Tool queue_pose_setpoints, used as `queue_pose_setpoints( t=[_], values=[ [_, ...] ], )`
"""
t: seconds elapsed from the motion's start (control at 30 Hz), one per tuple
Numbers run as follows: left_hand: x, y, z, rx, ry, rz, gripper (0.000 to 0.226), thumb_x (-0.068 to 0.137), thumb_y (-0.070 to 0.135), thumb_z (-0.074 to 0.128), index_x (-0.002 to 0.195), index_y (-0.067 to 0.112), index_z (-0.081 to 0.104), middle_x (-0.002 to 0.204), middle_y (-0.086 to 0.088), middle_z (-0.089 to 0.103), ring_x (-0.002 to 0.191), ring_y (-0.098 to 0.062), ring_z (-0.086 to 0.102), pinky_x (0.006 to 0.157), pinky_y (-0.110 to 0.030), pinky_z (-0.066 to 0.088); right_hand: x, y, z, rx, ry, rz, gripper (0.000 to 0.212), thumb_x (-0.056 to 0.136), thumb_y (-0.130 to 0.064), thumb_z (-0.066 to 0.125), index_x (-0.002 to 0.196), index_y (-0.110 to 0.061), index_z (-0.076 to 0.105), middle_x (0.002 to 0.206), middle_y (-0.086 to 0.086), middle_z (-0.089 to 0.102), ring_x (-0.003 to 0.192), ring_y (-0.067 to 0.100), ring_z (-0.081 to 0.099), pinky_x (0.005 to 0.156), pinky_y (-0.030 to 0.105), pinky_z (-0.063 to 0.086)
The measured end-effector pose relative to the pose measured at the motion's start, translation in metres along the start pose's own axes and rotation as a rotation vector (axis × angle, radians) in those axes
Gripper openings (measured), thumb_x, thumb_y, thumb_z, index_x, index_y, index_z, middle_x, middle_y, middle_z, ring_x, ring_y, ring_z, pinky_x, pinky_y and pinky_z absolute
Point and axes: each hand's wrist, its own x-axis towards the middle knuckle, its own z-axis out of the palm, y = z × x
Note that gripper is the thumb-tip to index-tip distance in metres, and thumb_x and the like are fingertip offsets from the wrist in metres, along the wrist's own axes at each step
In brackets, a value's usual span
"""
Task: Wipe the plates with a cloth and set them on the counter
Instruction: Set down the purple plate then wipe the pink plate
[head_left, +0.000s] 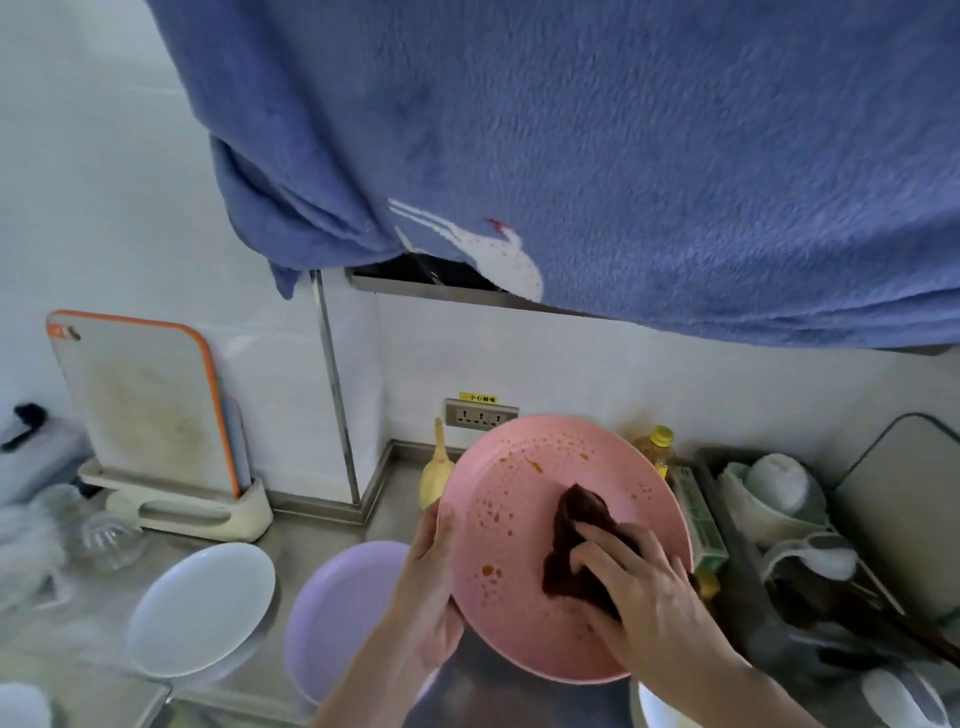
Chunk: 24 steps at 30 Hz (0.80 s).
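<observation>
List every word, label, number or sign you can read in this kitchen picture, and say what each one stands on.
"小心触电": black characters on a small yellow warning sticker on the white wall, just above the metal socket panel.
Green and white carton to the right of the pink plate: it carries print, too blurred to read.
Yellow-capped oil bottle: no readable label.
Nothing else legible.

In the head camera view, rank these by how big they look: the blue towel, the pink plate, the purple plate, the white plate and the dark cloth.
1. Blue towel, near the lens.
2. Pink plate, held up, so nearness inflates it.
3. White plate and purple plate: alike; purple is partly hidden.
4. Dark cloth.
</observation>
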Motion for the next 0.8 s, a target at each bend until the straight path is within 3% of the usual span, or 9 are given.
queue_pose_setpoints(
  t=[0.07,0.17,0.23,0.33,0.47,0.6,0.67,0.73,0.8],
  values=[
    [0.004,0.000,0.001,-0.012,-0.006,-0.055,0.111,0.060,0.061,0.078,0.138,-0.005,0.034,0.121,-0.033,0.057,0.100,-0.034,0.070,0.072,-0.045,0.060,-0.009,-0.013,0.000,0.069,0.023,-0.063,0.041,0.071,-0.046,0.060,0.111,-0.043,0.053,0.128,-0.022,0.057,0.104,0.019,0.059,0.067,0.035,0.056],
    [0.010,-0.005,0.013,0.102,0.029,-0.137,0.092,0.070,0.071,0.063,0.139,0.014,0.044,0.128,-0.021,0.062,0.115,-0.035,0.064,0.087,-0.046,0.055,-0.015,-0.038,0.011,0.127,0.056,-0.158,0.043,0.080,-0.054,0.053,0.122,-0.048,0.050,0.132,-0.031,0.051,0.101,0.010,0.050,0.071,0.028,0.055],
    [0.007,-0.008,0.024,0.137,0.041,-0.149,0.090,0.066,0.077,0.061,0.132,0.017,0.052,0.125,-0.022,0.066,0.114,-0.036,0.066,0.087,-0.044,0.057,-0.009,-0.045,0.020,0.166,0.089,-0.164,0.040,0.086,-0.052,0.050,0.126,-0.047,0.050,0.136,-0.031,0.047,0.102,0.010,0.045,0.075,0.028,0.055],
    [-0.001,-0.012,0.040,0.168,0.014,-0.121,0.059,0.089,0.063,0.045,0.120,0.017,0.063,0.108,-0.012,0.077,0.097,-0.020,0.075,0.080,-0.033,0.057,0.009,-0.050,0.019,0.225,0.113,-0.142,0.040,0.091,-0.043,0.050,0.131,-0.038,0.051,0.141,-0.025,0.046,0.105,0.017,0.050,0.088,0.032,0.049],
    [-0.008,-0.020,0.058,0.149,-0.065,-0.086,0.044,0.099,0.047,0.035,0.123,0.022,0.063,0.116,-0.005,0.075,0.102,-0.013,0.073,0.082,-0.029,0.057,0.042,-0.047,0.003,0.301,0.249,0.035,0.040,0.080,-0.029,0.058,0.120,-0.026,0.058,0.130,-0.014,0.058,0.107,0.018,0.048,0.092,0.035,0.046],
    [-0.009,-0.016,0.067,0.187,-0.101,-0.070,0.041,0.099,0.048,0.033,0.127,0.032,0.058,0.122,0.001,0.072,0.111,-0.012,0.069,0.089,-0.032,0.056,0.072,-0.020,-0.003,0.325,0.329,0.218,0.041,0.081,-0.010,0.066,0.120,-0.020,0.060,0.131,-0.007,0.059,0.111,0.019,0.046,0.095,0.041,0.047],
    [-0.007,-0.009,0.067,0.179,-0.083,-0.058,0.043,0.099,0.048,0.033,0.129,0.030,0.058,0.122,0.000,0.072,0.113,-0.014,0.068,0.093,-0.033,0.055,0.070,-0.023,-0.008,0.369,0.249,0.101,0.044,0.082,-0.012,0.062,0.125,-0.023,0.059,0.134,-0.009,0.056,0.115,0.019,0.045,0.100,0.040,0.044],
    [-0.006,-0.001,0.064,0.168,-0.063,-0.064,0.049,0.098,0.049,0.035,0.130,0.022,0.060,0.122,-0.005,0.072,0.116,-0.019,0.066,0.101,-0.038,0.049,0.057,-0.033,-0.018,0.389,0.120,-0.072,0.043,0.086,-0.025,0.057,0.128,-0.031,0.056,0.136,-0.017,0.053,0.116,0.017,0.045,0.102,0.035,0.041],
    [-0.004,0.008,0.060,0.176,-0.067,-0.067,0.056,0.096,0.053,0.037,0.127,0.015,0.062,0.119,-0.010,0.073,0.113,-0.022,0.068,0.100,-0.038,0.049,0.039,-0.035,-0.023,0.331,0.034,-0.208,0.044,0.088,-0.039,0.056,0.132,-0.040,0.050,0.141,-0.025,0.044,0.119,0.014,0.044,0.101,0.031,0.040]
  ],
)
